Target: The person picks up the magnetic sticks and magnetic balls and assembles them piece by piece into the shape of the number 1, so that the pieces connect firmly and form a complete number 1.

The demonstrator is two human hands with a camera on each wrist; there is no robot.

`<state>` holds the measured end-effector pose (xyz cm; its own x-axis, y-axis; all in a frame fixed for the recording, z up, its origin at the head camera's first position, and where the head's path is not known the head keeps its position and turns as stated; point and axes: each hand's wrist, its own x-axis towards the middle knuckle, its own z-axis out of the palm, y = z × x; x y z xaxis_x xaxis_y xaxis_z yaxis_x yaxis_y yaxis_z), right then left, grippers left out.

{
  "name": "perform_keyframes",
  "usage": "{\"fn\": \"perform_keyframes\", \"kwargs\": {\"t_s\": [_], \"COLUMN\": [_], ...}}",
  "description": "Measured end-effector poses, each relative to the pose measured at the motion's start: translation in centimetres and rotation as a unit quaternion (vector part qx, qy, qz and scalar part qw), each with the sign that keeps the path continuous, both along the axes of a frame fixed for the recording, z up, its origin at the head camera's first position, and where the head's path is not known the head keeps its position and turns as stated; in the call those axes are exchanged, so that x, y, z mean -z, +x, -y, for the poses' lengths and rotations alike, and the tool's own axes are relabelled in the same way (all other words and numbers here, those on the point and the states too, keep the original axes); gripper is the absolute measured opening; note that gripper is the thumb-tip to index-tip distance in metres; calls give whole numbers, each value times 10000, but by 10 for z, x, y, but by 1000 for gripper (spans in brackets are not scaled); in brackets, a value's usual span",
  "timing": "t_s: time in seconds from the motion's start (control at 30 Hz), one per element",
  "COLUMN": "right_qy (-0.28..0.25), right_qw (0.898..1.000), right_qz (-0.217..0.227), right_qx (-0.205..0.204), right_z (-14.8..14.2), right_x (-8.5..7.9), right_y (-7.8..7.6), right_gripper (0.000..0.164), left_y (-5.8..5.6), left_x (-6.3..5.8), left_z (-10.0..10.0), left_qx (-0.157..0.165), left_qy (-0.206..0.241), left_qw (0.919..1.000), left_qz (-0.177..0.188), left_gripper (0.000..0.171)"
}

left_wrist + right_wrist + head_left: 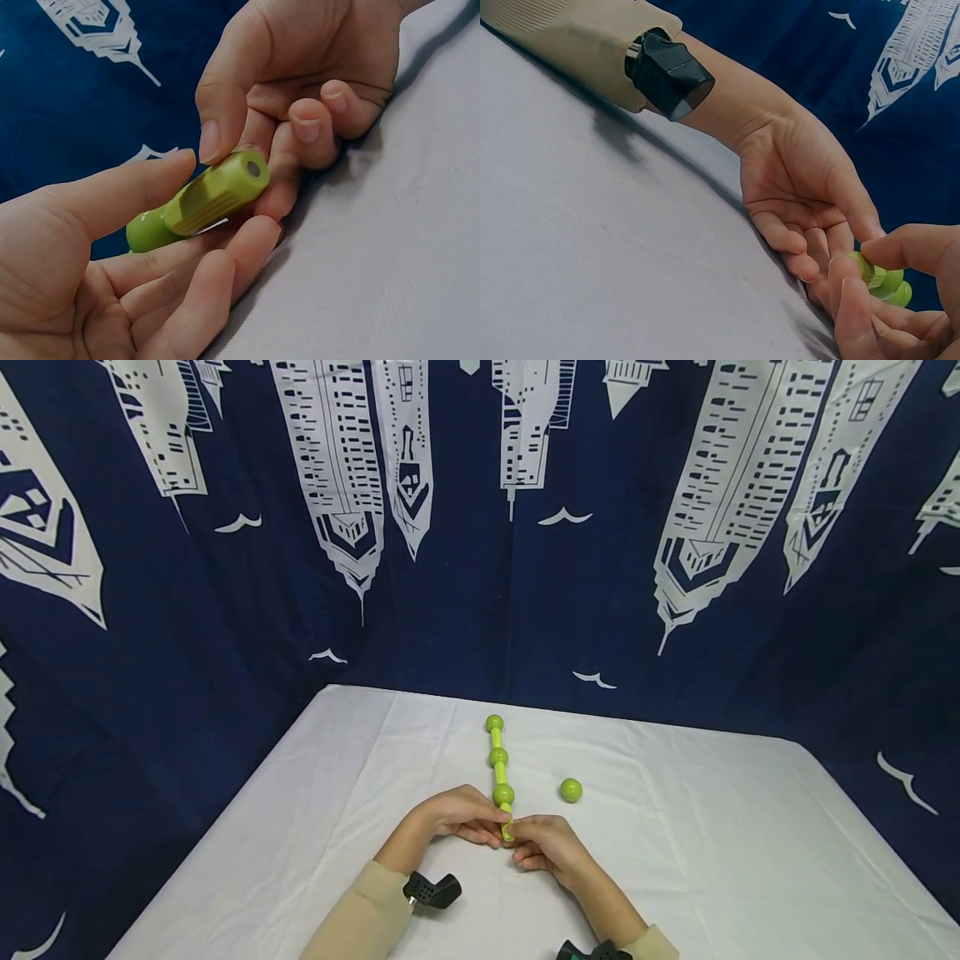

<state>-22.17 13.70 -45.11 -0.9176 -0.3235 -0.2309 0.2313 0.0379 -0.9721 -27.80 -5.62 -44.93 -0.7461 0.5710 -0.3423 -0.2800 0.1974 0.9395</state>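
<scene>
A chain of green balls joined by yellow-green rods lies on the white cloth, running away from me, with its middle ball (498,757) between two rods. At the near end, my left hand (467,814) pinches the last ribbed rod (217,196) between thumb and fingers. My right hand (551,846) pinches the same rod close to its free end, thumb on top. A small dark round spot shows in that end face. The two hands' fingertips nearly meet around the rod. In the right wrist view, fingers partly hide the rod and the green ball (897,292) behind it.
A loose green ball (571,790) sits on the white tablecloth (720,852), right of the chain. Behind the table hangs a dark blue curtain (480,610) with white building prints. Black wrist cameras, one of them on the left wrist (432,890), stick out near the sleeves.
</scene>
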Motion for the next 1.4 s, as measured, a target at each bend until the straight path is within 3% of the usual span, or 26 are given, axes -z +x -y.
{"fn": "perform_keyframes", "kwargs": {"t_s": [0.37, 0.6, 0.93, 1.23, 1.4], "right_qy": [-15, 192, 993, 933, 868], "right_qw": [9999, 9994, 9887, 9735, 9564], "right_qz": [50, -163, -579, -1076, -1348], "right_qx": [104, 232, 964, 1789, 2440], "right_z": [2, 1, -8, -28, -40], "right_x": [-1, -5, -22, -35, -35], "right_y": [0, 1, -1, -11, -14], "right_gripper": [37, 36, 26, 26, 24], "left_y": [1, 0, -6, -6, -5], "left_x": [1, 1, 5, 3, 3], "left_z": [-2, -2, -5, -6, -6], "left_qx": [-221, -372, -715, -826, -872], "left_qy": [120, 121, 207, 215, 176], "left_qw": [9997, 9992, 9972, 9961, 9958], "left_qz": [-21, 69, 37, 204, 228], "left_gripper": [19, 16, 13, 15, 18]}}
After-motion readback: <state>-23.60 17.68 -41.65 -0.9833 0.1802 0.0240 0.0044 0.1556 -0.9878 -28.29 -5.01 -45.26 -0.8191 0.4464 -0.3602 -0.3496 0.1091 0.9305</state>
